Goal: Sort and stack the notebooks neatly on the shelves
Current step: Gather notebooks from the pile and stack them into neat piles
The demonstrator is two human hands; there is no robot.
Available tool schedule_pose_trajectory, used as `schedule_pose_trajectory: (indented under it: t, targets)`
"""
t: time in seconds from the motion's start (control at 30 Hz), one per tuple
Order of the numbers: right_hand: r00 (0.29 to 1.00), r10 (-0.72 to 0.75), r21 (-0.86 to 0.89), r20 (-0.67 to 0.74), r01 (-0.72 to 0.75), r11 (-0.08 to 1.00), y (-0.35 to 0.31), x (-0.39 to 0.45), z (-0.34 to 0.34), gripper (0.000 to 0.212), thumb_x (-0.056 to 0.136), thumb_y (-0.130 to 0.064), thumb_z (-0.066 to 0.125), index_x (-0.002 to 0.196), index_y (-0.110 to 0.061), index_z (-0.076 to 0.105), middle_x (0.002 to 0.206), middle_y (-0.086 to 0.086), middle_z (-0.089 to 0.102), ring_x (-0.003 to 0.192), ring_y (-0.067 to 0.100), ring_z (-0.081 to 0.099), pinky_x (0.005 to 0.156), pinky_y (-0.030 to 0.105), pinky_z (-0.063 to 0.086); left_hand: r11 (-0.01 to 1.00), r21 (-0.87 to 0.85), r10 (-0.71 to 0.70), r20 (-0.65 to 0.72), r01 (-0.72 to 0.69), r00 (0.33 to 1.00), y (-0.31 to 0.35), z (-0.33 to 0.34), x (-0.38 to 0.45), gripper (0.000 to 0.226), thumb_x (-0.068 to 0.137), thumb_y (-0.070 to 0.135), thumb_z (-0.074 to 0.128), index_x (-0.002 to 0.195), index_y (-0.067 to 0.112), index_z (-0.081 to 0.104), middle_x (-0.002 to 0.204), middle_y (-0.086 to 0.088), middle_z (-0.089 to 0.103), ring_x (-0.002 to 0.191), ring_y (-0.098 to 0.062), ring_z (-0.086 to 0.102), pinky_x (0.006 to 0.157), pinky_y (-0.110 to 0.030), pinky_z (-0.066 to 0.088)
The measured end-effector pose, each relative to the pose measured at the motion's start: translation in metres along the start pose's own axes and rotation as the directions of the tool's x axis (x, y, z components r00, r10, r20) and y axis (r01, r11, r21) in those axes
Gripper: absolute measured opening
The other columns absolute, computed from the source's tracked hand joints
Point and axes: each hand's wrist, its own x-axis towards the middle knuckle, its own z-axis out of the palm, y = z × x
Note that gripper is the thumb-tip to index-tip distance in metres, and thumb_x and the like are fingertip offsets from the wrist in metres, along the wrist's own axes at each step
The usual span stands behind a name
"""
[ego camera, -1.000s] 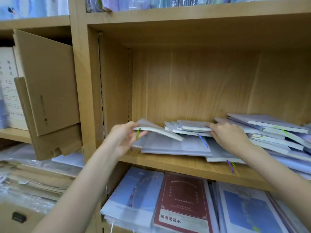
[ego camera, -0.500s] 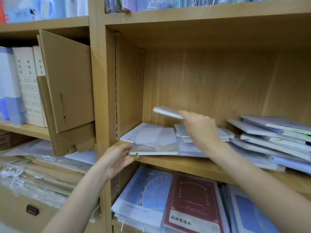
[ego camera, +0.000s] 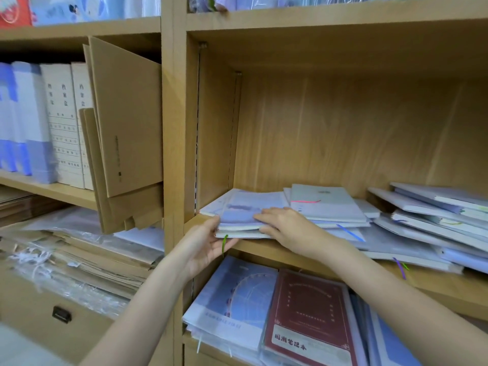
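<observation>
Two hands work at the left end of the middle shelf (ego camera: 264,249). The left hand (ego camera: 204,243) cups the front left corner of a small stack of notebooks (ego camera: 245,215), thumb on top and fingers curled under the lowest cover, so it is grasping the stack. The right hand (ego camera: 286,227) lies flat on top of the same stack with straight fingers pressing down, holding nothing. The stack sits at the front left corner of the shelf, slightly overhanging the edge; at least three pale lilac covers can be told apart in it, and one green ribbon (ego camera: 224,244) hangs from its front edge.

Just right of it lies a second stack (ego camera: 327,204) of grey-lilac notebooks, roughly four deep, with one pink ribbon (ego camera: 306,201) across its top cover and one blue ribbon (ego camera: 350,233) sticking out below. Farther right a loose, slanting heap of notebooks (ego camera: 433,215) leans toward the back; about seven edges show, though the exact count cannot be told.

On the shelf below lie one pale blue book (ego camera: 237,299) and one dark red book (ego camera: 309,320) side by side. In the left bay stand two brown cardboard folders (ego camera: 126,114), tilted, beside two cream file boxes (ego camera: 68,122) and two blue and white ones (ego camera: 23,120).
</observation>
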Motion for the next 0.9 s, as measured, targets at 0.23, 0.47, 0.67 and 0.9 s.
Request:
schedule_pose_trajectory:
  t: [0.23, 0.47, 0.67, 0.9]
  targets:
    - [0.937, 0.333, 0.454, -0.106, -0.252, 0.854, 0.027, -0.022, -0.019, 0.034, 0.097, -0.03, 0.047, 0.124, -0.012, 0.059, 0.121, 0.003, 0.064, 0.112, 0.015, 0.056, 0.09, 0.023, 0.039, 0.99, 0.0, 0.143, -0.072, -0.143, 0.987, -0.01, 0.011, -0.004, 0.013, 0.091, -0.002, 0.05, 0.102, -0.003, 0.056, 0.092, -0.017, 0.068, 0.08, -0.024, 0.067, 0.063, -0.029, 0.059]
    - [0.935, 0.348, 0.912, 0.063, -0.196, 0.361, 0.007, -0.017, -0.035, 0.036, 0.09, -0.034, 0.055, 0.121, -0.016, 0.056, 0.121, 0.0, 0.064, 0.104, 0.014, 0.063, 0.092, 0.033, 0.051, 0.884, -0.017, 0.462, 0.18, -0.466, 0.869, 0.014, 0.023, -0.027, 0.029, 0.094, 0.001, 0.044, 0.116, 0.014, 0.058, 0.106, -0.006, 0.071, 0.096, -0.019, 0.068, 0.078, -0.026, 0.057]
    - [0.787, 0.612, 0.997, -0.078, 0.079, 0.026, 0.015, -0.022, -0.07, 0.018, 0.093, -0.008, 0.053, 0.11, -0.003, 0.057, 0.094, 0.008, 0.066, 0.063, 0.012, 0.065, 0.045, 0.021, 0.051, 0.829, 0.311, 0.347, 0.364, -0.464, 0.864, 0.039, 0.052, -0.022, 0.027, 0.096, 0.02, 0.049, 0.12, 0.012, 0.058, 0.111, -0.004, 0.069, 0.103, -0.017, 0.065, 0.09, -0.026, 0.052]
    - [0.704, 0.705, 0.99, 0.089, 0.012, -0.137, 0.038, -0.02, -0.061, 0.028, 0.093, 0.003, 0.048, 0.12, 0.007, 0.042, 0.113, 0.023, 0.056, 0.078, 0.031, 0.062, 0.044, 0.026, 0.053, 0.236, 0.938, 0.515, 0.102, -0.255, 0.851, 0.016, -0.002, 0.016, 0.038, 0.094, 0.013, 0.047, 0.131, 0.011, 0.051, 0.133, -0.006, 0.053, 0.123, -0.022, 0.048, 0.089, -0.022, 0.034]
